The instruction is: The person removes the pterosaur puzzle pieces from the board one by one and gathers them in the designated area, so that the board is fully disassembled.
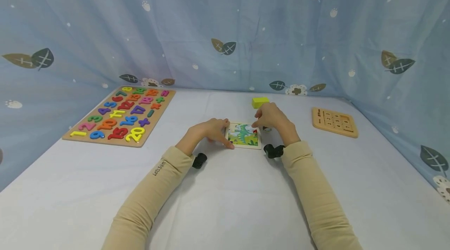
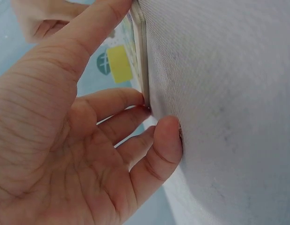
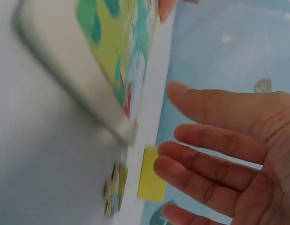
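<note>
A small framed dinosaur picture puzzle lies flat in the middle of the table. My left hand holds its left side, thumb at the front corner and fingertips against the edge farther back; the left wrist view shows these fingers bent at the frame. Over the puzzle's back right part hovers my right hand. In the right wrist view its fingers are spread and loosely bent, with nothing between them. Loose puzzle pieces lie beside the right edge, mostly hidden under that hand in the head view.
Behind the puzzle sits a yellow-green block. A wooden board with colourful numbers lies at the left. To the right is a wooden number tray. A blue patterned curtain hangs along the table's back and sides.
</note>
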A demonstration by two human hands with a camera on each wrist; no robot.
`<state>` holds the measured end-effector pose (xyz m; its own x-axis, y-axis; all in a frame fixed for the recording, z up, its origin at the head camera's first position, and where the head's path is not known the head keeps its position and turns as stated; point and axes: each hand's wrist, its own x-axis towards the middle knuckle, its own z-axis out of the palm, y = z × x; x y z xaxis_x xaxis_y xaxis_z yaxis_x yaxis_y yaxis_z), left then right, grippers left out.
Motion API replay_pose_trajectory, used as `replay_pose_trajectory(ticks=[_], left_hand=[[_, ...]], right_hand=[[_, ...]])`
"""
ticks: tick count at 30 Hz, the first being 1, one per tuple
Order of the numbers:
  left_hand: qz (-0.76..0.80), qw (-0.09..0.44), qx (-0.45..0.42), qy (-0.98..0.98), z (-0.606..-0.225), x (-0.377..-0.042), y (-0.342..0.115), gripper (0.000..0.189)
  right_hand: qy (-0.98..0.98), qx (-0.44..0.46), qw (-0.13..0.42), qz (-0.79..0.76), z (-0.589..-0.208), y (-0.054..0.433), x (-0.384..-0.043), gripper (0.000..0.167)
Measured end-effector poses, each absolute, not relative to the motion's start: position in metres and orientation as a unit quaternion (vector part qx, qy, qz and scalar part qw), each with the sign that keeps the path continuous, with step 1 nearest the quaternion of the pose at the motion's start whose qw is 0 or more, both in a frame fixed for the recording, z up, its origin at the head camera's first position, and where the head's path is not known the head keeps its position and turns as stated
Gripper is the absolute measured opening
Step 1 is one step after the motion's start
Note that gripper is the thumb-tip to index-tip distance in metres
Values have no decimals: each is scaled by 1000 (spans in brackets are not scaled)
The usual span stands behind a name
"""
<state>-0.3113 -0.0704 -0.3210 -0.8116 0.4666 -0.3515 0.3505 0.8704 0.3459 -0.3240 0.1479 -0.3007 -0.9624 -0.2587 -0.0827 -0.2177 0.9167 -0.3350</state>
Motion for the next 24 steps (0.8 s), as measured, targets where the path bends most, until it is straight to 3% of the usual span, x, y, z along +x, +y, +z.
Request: replay_pose_trajectory(ticks=[11,24], left_hand=[[128,215,218,943,-324,-313,-69,100],[126,214,212,945,-321,-310,-71,100]], right_hand=[[973,-164,75,-146,-310,120,-321,42],[966,-198,87,-145,-319,112,-325,29]])
